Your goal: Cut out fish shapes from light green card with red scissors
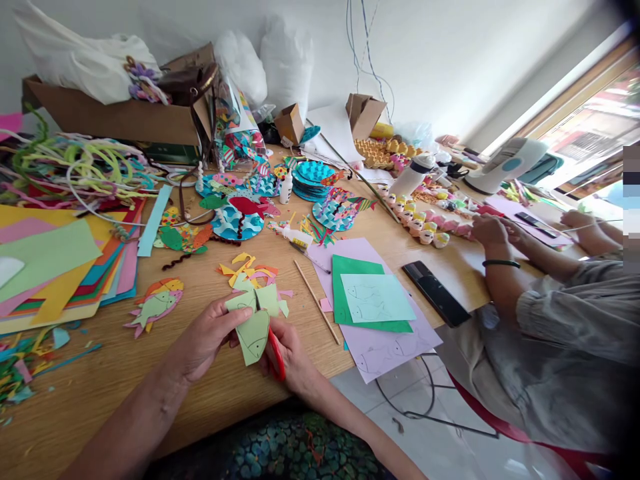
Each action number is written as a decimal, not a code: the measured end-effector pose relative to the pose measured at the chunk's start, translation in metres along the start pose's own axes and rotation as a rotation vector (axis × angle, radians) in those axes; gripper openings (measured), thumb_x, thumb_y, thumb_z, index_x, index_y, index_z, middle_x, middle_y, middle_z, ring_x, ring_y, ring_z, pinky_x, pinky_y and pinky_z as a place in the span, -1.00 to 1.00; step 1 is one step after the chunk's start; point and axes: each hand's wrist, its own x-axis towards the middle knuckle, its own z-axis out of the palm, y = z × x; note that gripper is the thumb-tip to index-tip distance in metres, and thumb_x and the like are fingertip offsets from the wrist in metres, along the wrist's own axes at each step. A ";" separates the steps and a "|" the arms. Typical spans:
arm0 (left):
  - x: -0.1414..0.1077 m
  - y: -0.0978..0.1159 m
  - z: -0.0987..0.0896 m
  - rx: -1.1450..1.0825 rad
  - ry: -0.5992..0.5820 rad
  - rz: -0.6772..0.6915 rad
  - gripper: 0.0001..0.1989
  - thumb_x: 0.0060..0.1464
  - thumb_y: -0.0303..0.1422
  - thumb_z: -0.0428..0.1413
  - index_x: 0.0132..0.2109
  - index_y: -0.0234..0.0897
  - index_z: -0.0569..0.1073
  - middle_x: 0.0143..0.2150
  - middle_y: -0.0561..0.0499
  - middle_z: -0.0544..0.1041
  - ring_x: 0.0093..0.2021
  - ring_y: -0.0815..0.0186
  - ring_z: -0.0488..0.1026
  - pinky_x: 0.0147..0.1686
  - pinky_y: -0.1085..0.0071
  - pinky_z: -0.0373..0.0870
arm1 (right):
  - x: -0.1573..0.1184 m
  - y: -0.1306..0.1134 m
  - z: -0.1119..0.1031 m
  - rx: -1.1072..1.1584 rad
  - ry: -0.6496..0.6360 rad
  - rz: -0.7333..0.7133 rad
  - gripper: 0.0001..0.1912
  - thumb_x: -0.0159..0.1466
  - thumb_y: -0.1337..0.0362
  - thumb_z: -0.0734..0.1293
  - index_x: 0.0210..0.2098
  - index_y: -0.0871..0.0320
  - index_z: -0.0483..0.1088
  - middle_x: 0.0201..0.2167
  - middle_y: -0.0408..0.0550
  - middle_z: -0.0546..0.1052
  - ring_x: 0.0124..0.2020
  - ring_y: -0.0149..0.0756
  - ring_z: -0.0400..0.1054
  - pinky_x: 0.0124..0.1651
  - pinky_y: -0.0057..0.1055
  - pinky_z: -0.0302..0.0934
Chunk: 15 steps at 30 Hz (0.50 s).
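Observation:
My left hand (213,330) pinches a light green piece of paper (253,337) with fish outlines drawn on it. Around the handles of red-handled scissors (277,353) my right hand (293,353) is closed. The dark scissor blades reach up to a slit in the green paper, whose right part stands away from the rest. Just beyond the hands lies a heap of yellow, orange and pink paper scraps (245,270). Cut-out paper fish (159,300) in orange, green and pink lie together to the left of my left hand.
To the right are purple, green and pale blue sheets (377,298) with drawn fish, a wooden stick (317,302) and a black phone (435,292). Coloured paper (50,253) is stacked at left. Blue plate crafts (237,223) and glue bottles (295,237) stand behind. Another person's hands (493,230) work at right.

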 end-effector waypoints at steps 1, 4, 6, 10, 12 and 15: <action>0.001 0.000 0.000 -0.001 0.002 -0.003 -0.75 -0.19 -0.20 0.23 -0.41 -0.29 0.45 -0.58 0.11 0.42 -0.58 0.41 0.25 -0.58 0.50 0.14 | 0.001 0.002 0.000 0.006 -0.002 0.003 -0.40 0.21 -0.22 0.15 -0.41 0.23 0.42 -0.72 -0.23 0.22 -0.72 -0.52 0.09 -0.68 -0.59 0.00; 0.002 -0.001 -0.002 -0.002 0.011 -0.016 -0.75 -0.19 -0.20 0.24 -0.40 -0.29 0.45 -0.57 0.11 0.43 -0.58 0.41 0.26 -0.58 0.51 0.14 | 0.004 0.009 -0.001 0.036 0.002 0.013 -0.37 0.19 -0.26 0.14 -0.43 0.23 0.40 -0.76 -0.25 0.21 -0.75 -0.53 0.06 -0.71 -0.59 -0.05; 0.003 -0.003 -0.004 0.006 0.013 -0.020 -0.75 -0.18 -0.19 0.23 -0.40 -0.29 0.45 -0.58 0.10 0.44 -0.58 0.41 0.27 -0.58 0.51 0.15 | 0.005 0.012 -0.001 0.050 0.002 0.012 -0.37 0.19 -0.27 0.13 -0.45 0.22 0.37 -0.77 -0.26 0.21 -0.76 -0.53 0.04 -0.70 -0.58 -0.06; 0.003 -0.002 -0.009 0.050 0.018 0.019 -0.76 -0.14 -0.19 0.22 -0.40 -0.29 0.48 -0.56 0.08 0.46 -0.57 0.40 0.28 -0.58 0.51 0.15 | 0.007 0.008 -0.006 0.066 0.058 0.047 -0.45 0.20 -0.22 0.17 -0.50 0.17 0.25 -0.76 -0.28 0.23 -0.74 -0.53 0.04 -0.67 -0.56 -0.07; 0.002 0.003 -0.011 0.089 0.027 0.054 -0.77 -0.14 -0.20 0.23 -0.39 -0.29 0.51 -0.55 0.06 0.48 -0.56 0.38 0.29 -0.58 0.50 0.15 | 0.009 0.001 -0.011 0.089 0.109 0.032 -0.49 0.18 -0.19 0.21 -0.50 0.15 0.20 -0.73 -0.28 0.25 -0.71 -0.52 0.07 -0.64 -0.55 -0.04; 0.000 0.013 -0.011 0.163 0.019 0.115 -0.78 -0.18 -0.23 0.24 -0.39 -0.28 0.56 -0.56 0.03 0.50 -0.57 0.36 0.28 -0.60 0.50 0.12 | 0.015 -0.016 -0.020 0.078 0.171 -0.051 -0.56 0.10 -0.09 0.35 -0.45 0.16 0.22 -0.62 -0.27 0.29 -0.61 -0.50 0.14 -0.55 -0.54 0.03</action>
